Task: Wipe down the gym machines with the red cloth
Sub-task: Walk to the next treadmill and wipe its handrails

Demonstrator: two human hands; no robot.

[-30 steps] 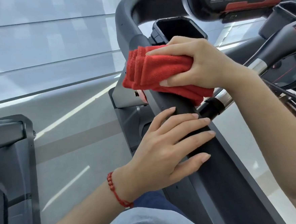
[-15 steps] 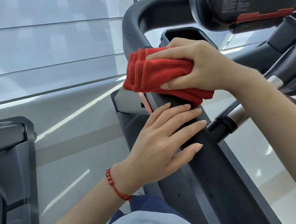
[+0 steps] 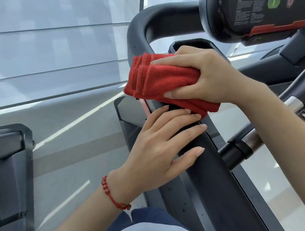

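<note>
pale glossy floor (image 3: 62,132) and window wall lying behind dark machine frame (image 3: 212,183). right hand (image 3: 205,75) gripping folded red cloth (image 3: 160,80) on frame, fingers curled. left hand (image 3: 161,147) resting flat below, fingers straight. view sitting lower than before; hands keeping same places.

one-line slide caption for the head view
Right hand wipes the machine's black bar with folded red cloth; left hand steadies.

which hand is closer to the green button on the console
Right. The right hand, gripping the red cloth, sits just below-left of the green button; the left hand rests lower on the black frame bar.
</note>
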